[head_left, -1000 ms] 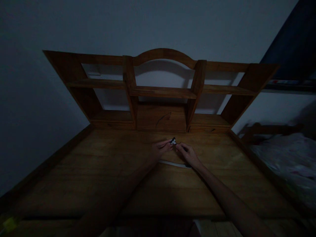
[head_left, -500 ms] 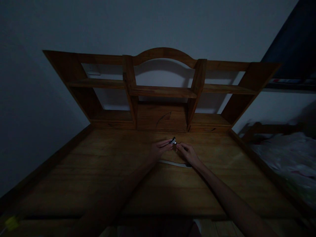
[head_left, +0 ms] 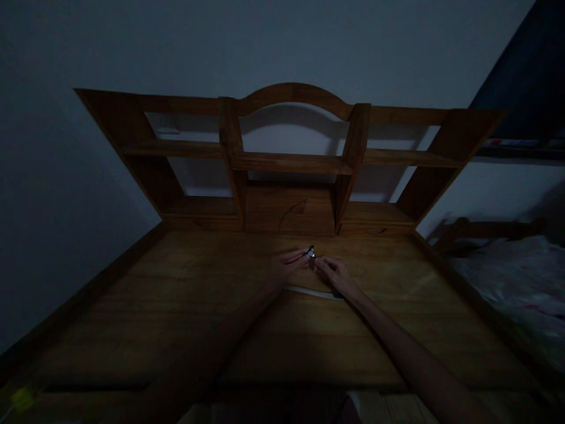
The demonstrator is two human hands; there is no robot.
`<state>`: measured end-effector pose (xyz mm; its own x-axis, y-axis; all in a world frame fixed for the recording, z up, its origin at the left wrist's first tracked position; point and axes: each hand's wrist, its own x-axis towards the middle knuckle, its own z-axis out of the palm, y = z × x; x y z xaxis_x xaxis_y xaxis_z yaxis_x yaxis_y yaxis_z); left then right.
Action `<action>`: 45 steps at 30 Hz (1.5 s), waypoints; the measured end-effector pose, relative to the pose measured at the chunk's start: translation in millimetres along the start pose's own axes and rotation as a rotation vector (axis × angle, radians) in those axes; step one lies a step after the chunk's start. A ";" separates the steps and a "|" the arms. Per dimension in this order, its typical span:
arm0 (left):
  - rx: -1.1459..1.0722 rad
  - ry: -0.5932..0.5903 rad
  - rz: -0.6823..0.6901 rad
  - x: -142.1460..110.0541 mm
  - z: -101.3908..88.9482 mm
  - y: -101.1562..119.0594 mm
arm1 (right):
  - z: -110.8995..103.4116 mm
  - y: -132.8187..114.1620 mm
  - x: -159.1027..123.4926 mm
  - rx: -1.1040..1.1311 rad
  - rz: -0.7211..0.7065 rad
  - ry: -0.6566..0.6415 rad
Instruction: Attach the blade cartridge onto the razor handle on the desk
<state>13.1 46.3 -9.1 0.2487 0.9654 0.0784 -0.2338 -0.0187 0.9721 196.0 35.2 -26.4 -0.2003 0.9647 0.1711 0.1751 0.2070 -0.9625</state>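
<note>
Both my arms reach forward over a dim wooden desk (head_left: 176, 306). My left hand (head_left: 288, 265) and my right hand (head_left: 334, 273) meet near the back of the desktop, fingers pinched together on a small shiny metal object (head_left: 310, 253) held between them. The object is too small and dark to name. Under my wrists a thin pale strip (head_left: 309, 291) lies flat on the wood.
A wooden shelf unit (head_left: 291, 162) with an arched top stands at the back of the desk against a pale wall. Raised wooden rims run along both desk sides. A bed with light bedding (head_left: 516, 282) lies to the right.
My hands stay together on the small metal object, shifting only slightly. The view has tilted a little.
</note>
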 end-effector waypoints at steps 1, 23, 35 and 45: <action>0.012 0.005 0.000 0.2 -0.1 -0.1 | 0.2 -0.4 0.0 -0.001 -0.004 -0.003; 0.171 0.068 0.074 1.1 -1.5 -4.5 | 0.8 8.2 -0.4 0.068 -0.001 -0.048; 0.071 0.000 0.067 -0.7 -0.4 -1.3 | 2.0 6.4 -2.1 0.126 0.007 -0.069; -0.124 0.056 0.018 -7.5 10.1 3.3 | 3.2 11.4 2.8 0.162 -0.029 -0.081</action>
<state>19.9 36.3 -4.2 0.1913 0.9783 0.0795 -0.3527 -0.0070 0.9357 194.3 39.7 -37.6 -0.2815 0.9410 0.1878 0.0123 0.1992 -0.9799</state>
